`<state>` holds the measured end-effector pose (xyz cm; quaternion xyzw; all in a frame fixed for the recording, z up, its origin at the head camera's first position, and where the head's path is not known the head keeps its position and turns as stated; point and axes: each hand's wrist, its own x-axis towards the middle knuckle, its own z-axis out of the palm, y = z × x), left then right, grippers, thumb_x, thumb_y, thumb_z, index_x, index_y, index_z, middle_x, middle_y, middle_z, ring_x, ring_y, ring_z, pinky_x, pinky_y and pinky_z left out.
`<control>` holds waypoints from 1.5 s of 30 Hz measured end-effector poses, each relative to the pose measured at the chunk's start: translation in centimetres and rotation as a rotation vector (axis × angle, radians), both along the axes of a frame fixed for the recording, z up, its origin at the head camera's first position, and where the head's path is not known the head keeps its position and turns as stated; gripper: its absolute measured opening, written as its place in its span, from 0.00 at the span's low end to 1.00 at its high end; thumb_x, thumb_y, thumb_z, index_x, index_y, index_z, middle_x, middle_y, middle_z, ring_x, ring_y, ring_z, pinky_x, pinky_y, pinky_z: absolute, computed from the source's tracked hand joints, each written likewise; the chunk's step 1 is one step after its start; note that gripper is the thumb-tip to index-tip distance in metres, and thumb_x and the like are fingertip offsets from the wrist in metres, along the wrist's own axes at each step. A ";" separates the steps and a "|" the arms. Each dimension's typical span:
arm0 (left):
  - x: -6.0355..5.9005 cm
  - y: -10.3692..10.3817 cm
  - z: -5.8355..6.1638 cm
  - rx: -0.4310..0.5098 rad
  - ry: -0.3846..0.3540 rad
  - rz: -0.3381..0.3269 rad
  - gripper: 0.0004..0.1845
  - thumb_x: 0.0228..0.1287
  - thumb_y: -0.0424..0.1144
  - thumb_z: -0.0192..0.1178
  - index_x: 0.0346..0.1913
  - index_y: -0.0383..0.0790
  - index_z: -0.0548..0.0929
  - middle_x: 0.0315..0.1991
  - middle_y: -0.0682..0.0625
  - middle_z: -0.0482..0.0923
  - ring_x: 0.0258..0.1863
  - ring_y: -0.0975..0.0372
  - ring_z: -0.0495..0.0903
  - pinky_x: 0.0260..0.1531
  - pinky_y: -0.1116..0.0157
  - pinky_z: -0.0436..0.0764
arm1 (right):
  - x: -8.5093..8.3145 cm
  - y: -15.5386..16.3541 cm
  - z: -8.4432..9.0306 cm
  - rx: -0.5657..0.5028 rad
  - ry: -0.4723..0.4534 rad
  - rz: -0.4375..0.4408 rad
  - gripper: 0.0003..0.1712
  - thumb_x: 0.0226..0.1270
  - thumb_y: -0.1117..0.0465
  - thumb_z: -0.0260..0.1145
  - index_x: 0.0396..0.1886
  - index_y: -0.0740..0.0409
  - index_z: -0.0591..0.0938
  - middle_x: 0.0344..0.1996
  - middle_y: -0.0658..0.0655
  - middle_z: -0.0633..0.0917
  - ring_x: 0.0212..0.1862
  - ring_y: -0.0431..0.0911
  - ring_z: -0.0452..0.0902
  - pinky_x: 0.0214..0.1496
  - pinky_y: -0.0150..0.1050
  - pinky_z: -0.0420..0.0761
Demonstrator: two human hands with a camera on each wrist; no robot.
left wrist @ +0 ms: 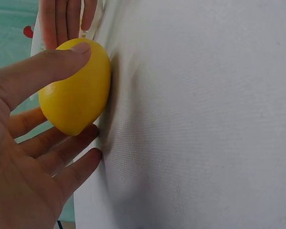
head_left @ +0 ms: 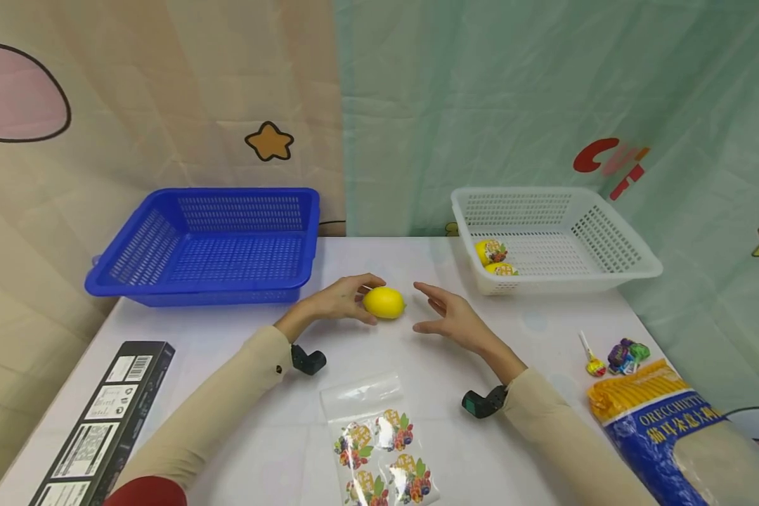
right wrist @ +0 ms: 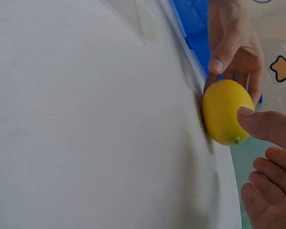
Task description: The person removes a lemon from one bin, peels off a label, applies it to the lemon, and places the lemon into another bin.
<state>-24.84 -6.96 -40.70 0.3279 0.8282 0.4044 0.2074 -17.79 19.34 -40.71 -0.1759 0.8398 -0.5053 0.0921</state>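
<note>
- Lying closest to me, a clear bag of fruit stickers (head_left: 382,450) is resting on the white table (head_left: 240,379).
- Farther in, the left hand (head_left: 336,301) is curling its thumb and fingers round a yellow lemon (head_left: 384,303), which is sitting on the table between the two hands.
- Her right hand (head_left: 450,318) is hovering loose-fingered just beside the lemon, thumb seeming to brush it.
- Behind, a blue basket (head_left: 211,242) and a white basket (head_left: 553,235) are standing well apart.
</note>
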 end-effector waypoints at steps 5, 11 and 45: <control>0.1 0.0 0.4 -0.033 0.015 0.013 0.43 0.54 0.38 0.75 0.71 0.35 0.65 0.69 0.39 0.66 0.67 0.48 0.67 0.67 0.53 0.67 | 1.3 0.1 -0.8 0.070 0.136 0.059 0.32 0.57 0.60 0.76 0.62 0.58 0.78 0.61 0.52 0.79 0.64 0.52 0.72 0.65 0.48 0.73; 0.9 -0.3 2.2 -0.104 0.130 0.020 0.47 0.58 0.44 0.71 0.74 0.32 0.58 0.72 0.38 0.61 0.70 0.48 0.63 0.70 0.50 0.61 | 3.6 -1.3 -0.7 0.212 0.177 0.309 0.29 0.57 0.52 0.77 0.58 0.54 0.82 0.56 0.48 0.82 0.59 0.46 0.76 0.62 0.45 0.75; 3.4 -1.3 6.8 0.127 0.289 -0.068 0.16 0.69 0.37 0.61 0.57 0.37 0.81 0.57 0.47 0.79 0.59 0.56 0.75 0.64 0.56 0.71 | 4.8 -2.3 0.0 -0.047 0.024 0.018 0.13 0.77 0.61 0.56 0.43 0.62 0.85 0.24 0.55 0.82 0.20 0.60 0.73 0.20 0.38 0.77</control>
